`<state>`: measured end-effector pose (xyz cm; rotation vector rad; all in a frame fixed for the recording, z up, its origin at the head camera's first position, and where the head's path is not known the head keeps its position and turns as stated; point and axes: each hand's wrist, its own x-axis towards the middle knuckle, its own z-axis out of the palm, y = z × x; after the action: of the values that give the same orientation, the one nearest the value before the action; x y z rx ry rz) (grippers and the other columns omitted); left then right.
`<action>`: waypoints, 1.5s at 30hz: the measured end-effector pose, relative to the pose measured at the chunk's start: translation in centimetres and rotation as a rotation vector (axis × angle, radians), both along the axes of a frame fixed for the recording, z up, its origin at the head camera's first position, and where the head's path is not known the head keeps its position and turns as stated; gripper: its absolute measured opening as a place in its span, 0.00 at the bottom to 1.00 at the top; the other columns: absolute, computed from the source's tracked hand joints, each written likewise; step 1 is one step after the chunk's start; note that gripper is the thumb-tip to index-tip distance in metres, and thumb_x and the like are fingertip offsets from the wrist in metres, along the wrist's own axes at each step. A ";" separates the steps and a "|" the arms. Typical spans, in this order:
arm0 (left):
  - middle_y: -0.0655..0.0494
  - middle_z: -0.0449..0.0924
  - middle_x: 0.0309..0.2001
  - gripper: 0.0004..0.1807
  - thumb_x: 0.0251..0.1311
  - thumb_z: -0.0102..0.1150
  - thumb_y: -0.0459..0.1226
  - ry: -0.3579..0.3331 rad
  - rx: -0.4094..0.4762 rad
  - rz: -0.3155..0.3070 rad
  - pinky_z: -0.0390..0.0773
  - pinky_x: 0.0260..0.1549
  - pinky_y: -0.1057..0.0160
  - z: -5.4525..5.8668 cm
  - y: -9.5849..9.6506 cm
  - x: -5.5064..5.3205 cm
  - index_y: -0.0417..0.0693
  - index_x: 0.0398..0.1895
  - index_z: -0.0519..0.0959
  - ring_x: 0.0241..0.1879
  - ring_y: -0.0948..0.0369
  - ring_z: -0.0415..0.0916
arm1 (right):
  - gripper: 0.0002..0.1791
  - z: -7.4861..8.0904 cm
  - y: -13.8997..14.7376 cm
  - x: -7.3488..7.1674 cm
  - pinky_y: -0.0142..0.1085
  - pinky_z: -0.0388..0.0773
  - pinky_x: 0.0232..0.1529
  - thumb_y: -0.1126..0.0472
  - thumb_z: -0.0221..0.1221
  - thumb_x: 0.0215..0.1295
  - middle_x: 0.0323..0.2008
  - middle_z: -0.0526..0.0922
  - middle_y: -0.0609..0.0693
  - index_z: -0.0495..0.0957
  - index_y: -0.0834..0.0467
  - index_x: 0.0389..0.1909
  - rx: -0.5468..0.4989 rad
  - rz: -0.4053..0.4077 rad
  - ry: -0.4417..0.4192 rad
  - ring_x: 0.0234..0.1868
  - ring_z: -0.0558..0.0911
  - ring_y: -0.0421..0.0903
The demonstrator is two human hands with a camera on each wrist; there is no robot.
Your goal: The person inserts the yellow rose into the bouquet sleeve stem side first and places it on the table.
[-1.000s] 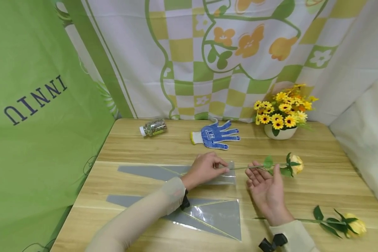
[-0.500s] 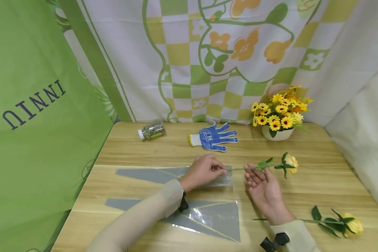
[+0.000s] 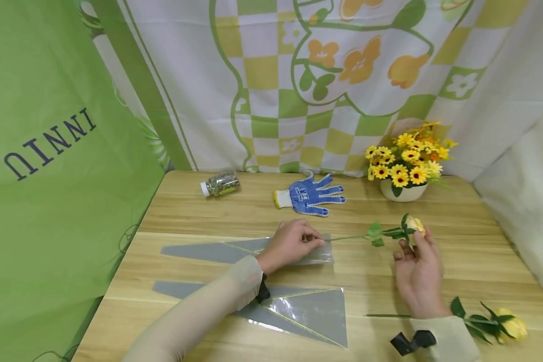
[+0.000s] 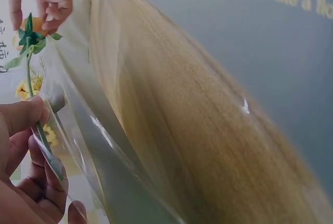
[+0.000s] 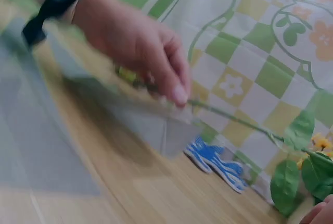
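My left hand (image 3: 291, 244) pinches the lower stem of a yellow rose (image 3: 415, 224) at the wide end of a clear grey plastic sleeve (image 3: 199, 251). In the left wrist view, the green stem (image 4: 29, 75) lies between thumb and fingers, and the sleeve's film touches those fingers. At the bloom, my right hand (image 3: 420, 276) holds the flower head between thumb and fingers, palm up. The rose lies nearly level above the table, bloom to the right. Nearer me lies a second sleeve (image 3: 317, 306), partly under my left forearm. How far the stem reaches inside the film is hidden.
Another yellow rose (image 3: 512, 324) lies at the front right, its stem partly behind my right wrist. Along the back are a capped bottle (image 3: 221, 184), a blue-and-white glove (image 3: 314, 195) and a white pot (image 3: 402, 192) of yellow flowers. A patterned curtain (image 3: 262, 120) hangs behind.
My right hand has moved right along the rose, from the leafy stem to the bloom. The left hand has stayed at the sleeve's end, and the upper sleeve has shifted slightly left.
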<state>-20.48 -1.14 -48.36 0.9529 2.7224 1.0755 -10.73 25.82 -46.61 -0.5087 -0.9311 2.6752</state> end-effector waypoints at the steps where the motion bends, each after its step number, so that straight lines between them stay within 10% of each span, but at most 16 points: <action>1: 0.74 0.74 0.30 0.07 0.64 0.68 0.50 -0.006 0.009 0.003 0.63 0.43 0.61 0.0 0.0 0.0 0.62 0.38 0.90 0.31 0.74 0.70 | 0.13 0.1 0.1 0.0 0.34 0.61 0.37 0.58 0.54 0.78 0.48 0.67 0.44 0.66 0.48 0.58 0.018 -0.010 0.009 0.43 0.67 0.43; 18: 0.69 0.74 0.31 0.11 0.62 0.69 0.52 -0.007 0.036 -0.005 0.62 0.41 0.62 0.2 0.1 0.0 0.60 0.42 0.91 0.33 0.67 0.72 | 0.11 -0.6 -0.6 0.4 0.33 0.71 0.46 0.61 0.55 0.77 0.51 0.71 0.48 0.68 0.53 0.55 0.019 0.051 -0.015 0.47 0.73 0.44; 45: 0.71 0.73 0.31 0.10 0.62 0.70 0.52 0.046 0.059 -0.011 0.62 0.40 0.62 0.0 0.5 0.0 0.63 0.41 0.90 0.32 0.71 0.69 | 0.25 -0.4 -2.8 -0.1 0.29 0.73 0.31 0.42 0.58 0.73 0.33 0.74 0.44 0.66 0.57 0.53 0.527 0.345 -0.265 0.30 0.73 0.37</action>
<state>-20.50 -0.67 -48.36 1.0128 2.7324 1.1529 -10.87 22.97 -47.05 -0.6286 -1.8784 2.5112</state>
